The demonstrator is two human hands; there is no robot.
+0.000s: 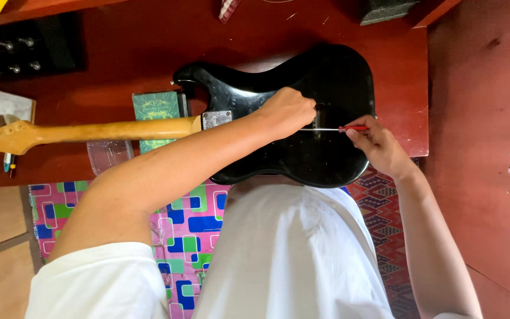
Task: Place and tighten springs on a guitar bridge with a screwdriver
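Here our right hand pinches the screwdriver, lying level mid-frame, tip toward our left hand fisted on the guitar.

I have only one view, from the camera on the person's head. It looks almost straight down, close over the white shirt and both forearms. The red tabletop fills the far half of the frame, the patterned floor mat lies near at the left, and the red floor runs down the right.
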